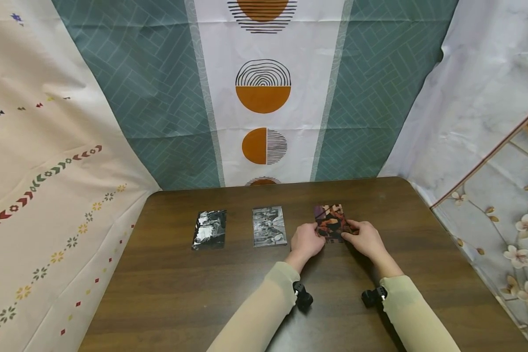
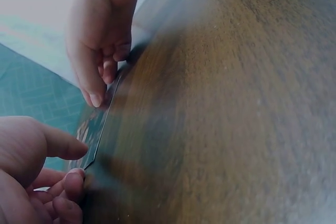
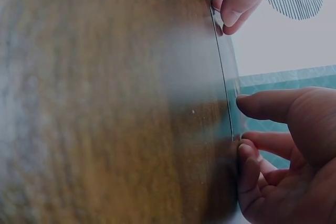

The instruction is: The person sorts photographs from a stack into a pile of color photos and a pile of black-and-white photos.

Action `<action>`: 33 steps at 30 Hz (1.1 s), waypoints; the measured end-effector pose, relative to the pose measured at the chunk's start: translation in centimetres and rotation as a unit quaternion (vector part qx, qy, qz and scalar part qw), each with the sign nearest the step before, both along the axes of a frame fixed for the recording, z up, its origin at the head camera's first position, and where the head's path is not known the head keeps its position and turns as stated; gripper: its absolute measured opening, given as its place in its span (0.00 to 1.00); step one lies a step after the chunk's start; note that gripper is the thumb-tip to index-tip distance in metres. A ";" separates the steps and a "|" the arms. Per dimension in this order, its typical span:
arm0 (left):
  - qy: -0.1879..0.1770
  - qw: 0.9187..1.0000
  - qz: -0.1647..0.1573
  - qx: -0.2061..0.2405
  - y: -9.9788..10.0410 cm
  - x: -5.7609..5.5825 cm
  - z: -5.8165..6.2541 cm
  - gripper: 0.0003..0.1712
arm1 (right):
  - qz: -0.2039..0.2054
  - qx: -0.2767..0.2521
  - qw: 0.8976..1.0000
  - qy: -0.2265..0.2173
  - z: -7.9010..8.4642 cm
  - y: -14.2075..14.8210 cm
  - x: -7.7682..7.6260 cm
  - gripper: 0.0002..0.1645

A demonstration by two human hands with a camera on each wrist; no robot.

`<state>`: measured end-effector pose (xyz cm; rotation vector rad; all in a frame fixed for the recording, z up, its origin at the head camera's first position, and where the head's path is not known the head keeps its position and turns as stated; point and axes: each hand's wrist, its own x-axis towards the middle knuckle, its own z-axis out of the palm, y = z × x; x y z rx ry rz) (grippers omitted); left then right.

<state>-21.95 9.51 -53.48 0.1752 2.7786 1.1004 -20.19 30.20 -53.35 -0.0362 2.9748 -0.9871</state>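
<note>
A colourful picture card (image 1: 331, 222) in reds, oranges and purple lies at the right of the table, close over the wood. My left hand (image 1: 307, 243) pinches its left edge near the lower corner. On the opposite side my right hand (image 1: 367, 239) pinches the right edge, thumb on the face and fingers at the side. Seen low in the left wrist view, the card (image 2: 93, 135) is a thin sheet with its edge toward the camera. The right wrist view shows the same card (image 3: 229, 85) edge-on between both hands' fingertips.
On the brown wooden table (image 1: 193, 293), a black-and-white picture card (image 1: 270, 226) lies left of my hands. Another dark, glossy black-and-white card (image 1: 209, 230) lies farther left. A patterned cloth (image 1: 167, 98) hangs behind the table's back edge, with more cloth at both sides.
</note>
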 end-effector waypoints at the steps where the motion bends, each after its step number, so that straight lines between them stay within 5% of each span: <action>1: 0.000 1.000 -0.003 0.004 -0.1 0.0 0.1 0.31 | 0.001 0.000 1.000 -0.001 0.1 0.0 0.0 0.37; 18: 0.022 0.994 -0.029 0.101 -2.2 0.3 0.3 0.30 | -0.034 -0.048 0.998 0.010 0.3 -0.6 0.2 0.35; 33: 0.047 0.985 -0.044 0.160 -6.3 0.7 1.4 0.26 | -0.012 -0.087 0.996 0.010 0.6 -4.2 -0.6 0.36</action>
